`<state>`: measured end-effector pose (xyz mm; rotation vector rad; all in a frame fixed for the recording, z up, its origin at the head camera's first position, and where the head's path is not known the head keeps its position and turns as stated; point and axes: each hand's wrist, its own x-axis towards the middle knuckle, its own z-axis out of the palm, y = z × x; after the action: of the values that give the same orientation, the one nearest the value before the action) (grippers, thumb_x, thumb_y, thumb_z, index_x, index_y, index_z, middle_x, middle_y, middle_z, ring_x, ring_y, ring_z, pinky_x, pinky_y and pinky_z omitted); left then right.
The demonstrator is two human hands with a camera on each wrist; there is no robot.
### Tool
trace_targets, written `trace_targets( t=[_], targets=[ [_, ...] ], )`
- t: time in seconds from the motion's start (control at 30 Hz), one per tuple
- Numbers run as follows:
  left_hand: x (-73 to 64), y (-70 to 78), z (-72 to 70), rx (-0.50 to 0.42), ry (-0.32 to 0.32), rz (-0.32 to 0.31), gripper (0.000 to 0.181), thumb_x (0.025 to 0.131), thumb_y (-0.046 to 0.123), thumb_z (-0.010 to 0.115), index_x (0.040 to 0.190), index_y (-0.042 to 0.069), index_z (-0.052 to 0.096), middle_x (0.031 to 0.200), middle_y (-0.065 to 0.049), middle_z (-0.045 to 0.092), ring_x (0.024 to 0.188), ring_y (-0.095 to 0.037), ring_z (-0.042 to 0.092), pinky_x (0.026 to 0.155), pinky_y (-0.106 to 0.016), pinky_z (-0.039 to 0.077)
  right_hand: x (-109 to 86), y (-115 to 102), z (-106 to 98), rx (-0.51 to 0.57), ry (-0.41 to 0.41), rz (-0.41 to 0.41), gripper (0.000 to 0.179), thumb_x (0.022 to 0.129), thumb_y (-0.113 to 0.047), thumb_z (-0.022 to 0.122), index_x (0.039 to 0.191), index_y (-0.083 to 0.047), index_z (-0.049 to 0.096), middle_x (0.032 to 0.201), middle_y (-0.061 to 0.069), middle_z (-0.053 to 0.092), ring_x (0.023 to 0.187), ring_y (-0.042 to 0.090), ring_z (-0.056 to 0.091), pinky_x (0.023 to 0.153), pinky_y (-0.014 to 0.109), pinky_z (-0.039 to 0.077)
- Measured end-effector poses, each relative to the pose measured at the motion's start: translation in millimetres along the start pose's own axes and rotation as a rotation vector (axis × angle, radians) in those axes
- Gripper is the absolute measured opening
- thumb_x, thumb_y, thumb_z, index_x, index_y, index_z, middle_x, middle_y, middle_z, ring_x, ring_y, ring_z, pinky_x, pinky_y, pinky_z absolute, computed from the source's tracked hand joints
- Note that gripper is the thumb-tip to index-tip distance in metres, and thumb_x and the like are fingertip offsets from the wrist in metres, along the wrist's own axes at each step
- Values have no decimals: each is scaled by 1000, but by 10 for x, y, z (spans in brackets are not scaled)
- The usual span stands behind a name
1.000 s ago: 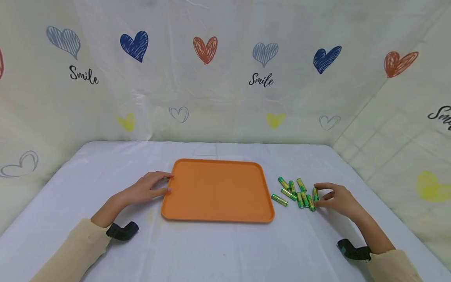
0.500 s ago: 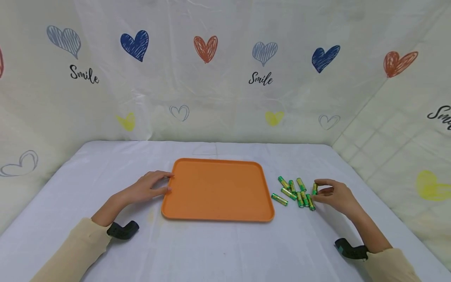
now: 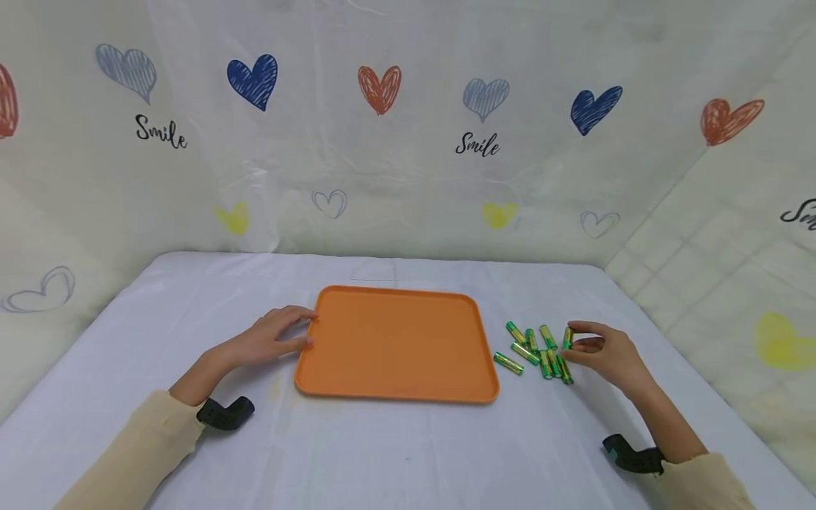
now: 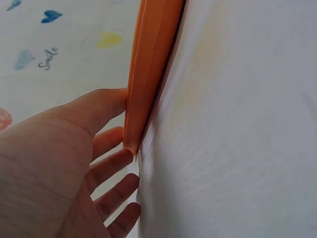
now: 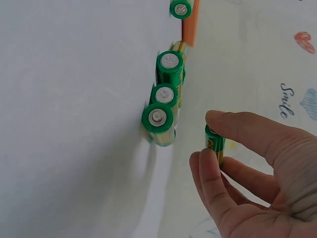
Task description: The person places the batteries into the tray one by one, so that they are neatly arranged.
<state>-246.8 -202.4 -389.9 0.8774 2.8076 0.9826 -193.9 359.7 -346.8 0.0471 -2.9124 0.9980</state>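
Note:
My right hand (image 3: pixel 604 354) pinches a green and gold battery (image 5: pixel 214 143) between thumb and fingertips, raised a little above the table. Just left of it lies a loose group of several more batteries (image 3: pixel 546 364) of the same kind, some side by side; their metal ends face the right wrist view. An orange rectangular tray (image 3: pixel 395 347) lies flat in the middle of the table with nothing on it. The fingertips and thumb of my left hand (image 3: pixel 263 343) touch the tray's left rim, the fingers loosely spread, as the left wrist view also shows.
A white cloth (image 3: pixel 408 453) covers the table. Behind it and to the right hang pale sheets printed with hearts and the word Smile (image 3: pixel 478 144). Each wrist carries a black device, such as the left one (image 3: pixel 226 413).
My right hand has lifted the battery slightly and shifted a little to the left. The left hand stays at the tray's rim. The head view has turned slightly.

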Motion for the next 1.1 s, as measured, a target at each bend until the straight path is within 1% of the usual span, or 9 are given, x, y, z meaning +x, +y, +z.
trace_targets(
  t=[0.07, 0.13, 0.3, 0.43, 0.57, 0.77, 0.97, 1.1],
  targets=[
    [3, 6, 3, 0, 0, 3, 51, 94, 34, 65, 136, 6, 53, 138, -15, 52, 129, -38, 41, 106, -59, 29, -5, -22, 10, 6, 2, -10, 65, 85, -27, 77, 134, 7, 51, 104, 18, 68, 81, -3, 58, 67, 20, 50],
    [4, 15, 7, -1, 1, 8, 51, 94, 33, 65, 136, 6, 53, 138, -15, 51, 129, -39, 41, 106, -59, 29, -3, -43, 28, 6, 1, -31, 63, 86, -25, 77, 133, 8, 52, 105, 20, 67, 82, 1, 60, 67, 19, 50],
    [6, 22, 13, 0, 7, 19, 51, 94, 31, 65, 136, 5, 53, 138, -16, 51, 129, -40, 41, 106, -60, 28, 18, -104, 106, -8, -13, -66, 60, 86, -20, 77, 131, 10, 52, 107, 23, 66, 91, 23, 65, 65, 20, 51],
    [12, 2, 16, 3, 4, 15, 52, 94, 32, 65, 136, 5, 52, 139, -16, 51, 130, -39, 40, 107, -59, 27, 38, -152, 169, -11, -21, -85, 58, 85, -17, 77, 131, 9, 53, 111, 26, 64, 95, 32, 65, 67, 22, 53],
    [17, -11, 8, 3, -1, 7, 53, 94, 33, 65, 137, 5, 51, 140, -16, 50, 131, -39, 39, 108, -59, 26, 51, -196, 211, 0, -27, -104, 56, 84, -16, 77, 129, 9, 55, 111, 25, 65, 96, 33, 65, 67, 22, 53],
    [27, 0, 9, -4, -2, 4, 53, 93, 32, 66, 137, 6, 51, 139, -15, 51, 131, -39, 39, 107, -59, 27, 67, -252, 238, 5, -42, -106, 57, 83, -14, 78, 129, 9, 55, 111, 25, 65, 96, 34, 65, 67, 24, 55],
    [30, 24, 8, 6, 5, 12, 53, 93, 32, 67, 136, 5, 52, 138, -16, 52, 130, -39, 41, 106, -60, 28, 117, -307, 248, 13, -65, -127, 57, 83, -16, 78, 129, 9, 55, 103, 20, 68, 91, 29, 66, 67, 22, 54],
    [32, 46, 3, 7, 3, 3, 53, 94, 32, 66, 136, 5, 52, 138, -16, 52, 129, -40, 41, 106, -60, 28, 156, -348, 246, 11, -85, -153, 56, 83, -15, 79, 128, 9, 56, 106, 21, 67, 91, 28, 66, 69, 21, 53]
  ],
)
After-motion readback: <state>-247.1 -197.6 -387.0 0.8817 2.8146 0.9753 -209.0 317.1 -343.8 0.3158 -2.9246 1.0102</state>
